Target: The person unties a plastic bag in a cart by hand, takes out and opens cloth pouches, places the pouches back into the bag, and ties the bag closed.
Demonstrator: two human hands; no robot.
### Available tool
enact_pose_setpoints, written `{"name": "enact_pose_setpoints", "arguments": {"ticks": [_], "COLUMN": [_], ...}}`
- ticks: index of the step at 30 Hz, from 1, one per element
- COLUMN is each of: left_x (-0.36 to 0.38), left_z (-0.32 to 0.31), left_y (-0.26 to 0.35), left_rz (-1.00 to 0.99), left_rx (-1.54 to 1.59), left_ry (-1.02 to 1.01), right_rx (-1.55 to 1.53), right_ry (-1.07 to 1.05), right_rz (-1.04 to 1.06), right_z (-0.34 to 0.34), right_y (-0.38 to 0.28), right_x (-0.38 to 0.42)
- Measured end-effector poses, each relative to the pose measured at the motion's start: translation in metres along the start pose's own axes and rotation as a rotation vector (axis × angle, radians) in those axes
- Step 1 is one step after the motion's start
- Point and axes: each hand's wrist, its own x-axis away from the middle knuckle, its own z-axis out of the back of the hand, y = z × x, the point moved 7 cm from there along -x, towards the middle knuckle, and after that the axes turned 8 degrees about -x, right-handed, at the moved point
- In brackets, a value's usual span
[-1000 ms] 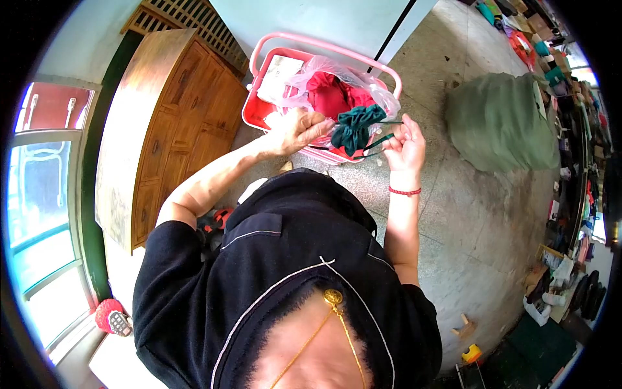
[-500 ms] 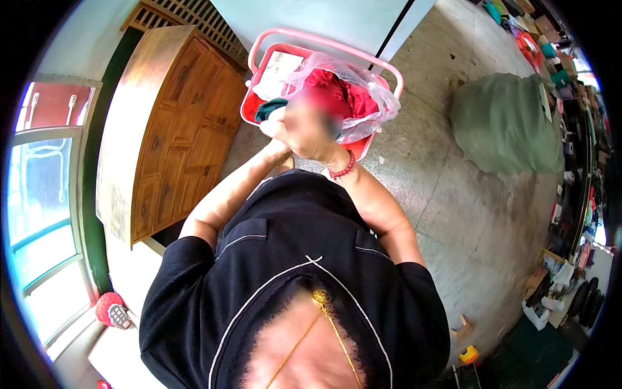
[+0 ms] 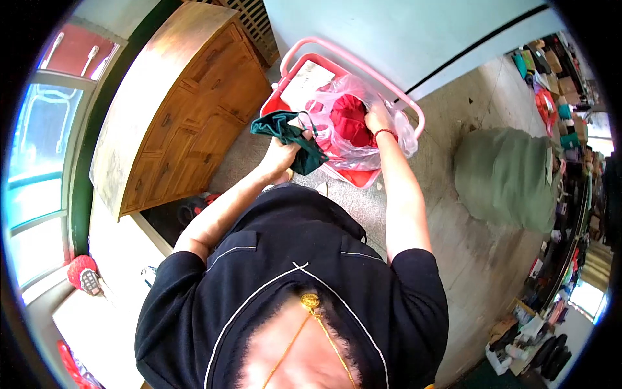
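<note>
My left hand (image 3: 283,153) is closed around a dark green cloth (image 3: 295,133) with thin loops of cord, held over the near left edge of a pink and red basket (image 3: 269,104). My right hand (image 3: 378,119), with a red bead bracelet at the wrist, reaches into a clear plastic bag (image 3: 363,87) in the basket. Its fingers are curled at the right side of a bundled red cloth (image 3: 348,121) inside the bag; the fingertips are partly hidden. A white printed packet (image 3: 308,83) lies at the basket's back left.
A wooden drawer cabinet (image 3: 181,117) stands at the left, and a pale blue panel (image 3: 389,32) rises behind the basket. Over to the right is a large green-covered bundle (image 3: 505,175) on the floor. Cluttered shelves (image 3: 573,194) line the far right.
My hands, close together and blurred before, have moved apart. The right one has gone into the plastic bag; the left now holds the green cloth out to the left. The view has turned.
</note>
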Motion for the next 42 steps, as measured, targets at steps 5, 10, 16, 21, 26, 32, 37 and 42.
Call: {"name": "enact_pose_setpoints", "arguments": {"ticks": [5,10,16,21,26,32,37,42], "left_x": [0.006,0.002,-0.001,-0.005,-0.008,-0.016,-0.014,-0.018], "left_z": [0.017,0.03,0.03,0.028,0.024,0.013,0.003,0.002], "left_y": [0.01,0.0,0.0,0.004,0.011,0.012,0.033,0.035], "left_rz": [0.019,0.038,0.059,0.051,0.057,0.027,0.009,0.002], "left_rx": [-0.033,-0.023,0.002,0.02,0.01,-0.016,0.031,0.084], "left_ry": [0.077,0.121,0.103,0.115,0.062,0.056,0.039,-0.015], "right_rx": [0.2,0.206,0.1,0.424,0.302,0.185,-0.358,-0.475], "right_ry": [-0.235,-0.35,-0.152,-0.486,-0.418,-0.118,-0.046,-0.356], "right_rz": [0.033,-0.153,0.058,0.16,-0.018,0.409,0.057,-0.307], "right_z": [-0.045,-0.017,-0.048,-0.034,0.013,0.044,0.059,0.049], "right_y": [0.039,0.006,0.02,-0.007,-0.023,-0.039,-0.021,0.006], "right_x": [-0.022,-0.009,-0.025,-0.009,-0.001,0.007,0.005,0.013]}}
